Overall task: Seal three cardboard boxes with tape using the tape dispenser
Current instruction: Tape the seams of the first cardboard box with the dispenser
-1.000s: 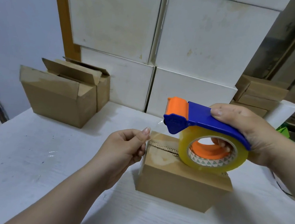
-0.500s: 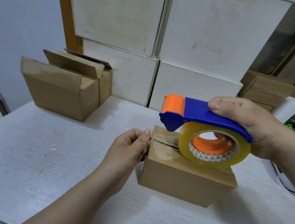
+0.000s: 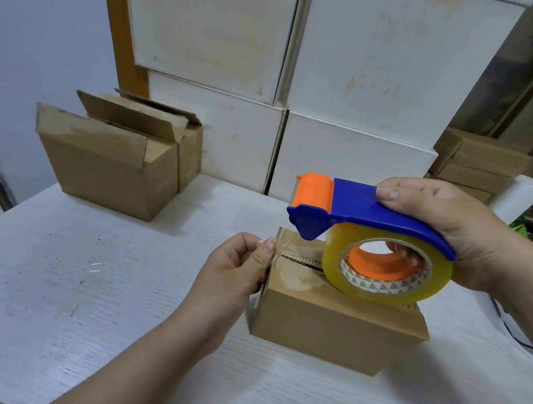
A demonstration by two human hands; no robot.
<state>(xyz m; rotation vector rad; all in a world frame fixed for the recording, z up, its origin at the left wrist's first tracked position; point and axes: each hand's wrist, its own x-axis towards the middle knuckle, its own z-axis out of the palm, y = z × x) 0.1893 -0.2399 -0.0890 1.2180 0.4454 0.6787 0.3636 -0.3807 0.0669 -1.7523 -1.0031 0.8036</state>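
A small brown cardboard box (image 3: 328, 329) sits in front of me on the white table (image 3: 89, 299), its top flaps closed with a jagged seam showing. My right hand (image 3: 443, 230) grips the blue and orange tape dispenser (image 3: 354, 209), whose clear tape roll (image 3: 385, 270) rests on the box top. My left hand (image 3: 236, 270) pinches the clear tape end against the box's left top edge. Two open cardboard boxes (image 3: 110, 162) stand at the table's far left.
Large white boxes (image 3: 334, 79) are stacked against the back wall. More brown boxes (image 3: 478, 162) sit at the right behind a white block (image 3: 520, 195). A dark cable (image 3: 506, 322) lies on the table at the right edge.
My left hand has brought the tape end down onto the box's left edge. The dispenser has dropped slightly so the roll sits on the box top.
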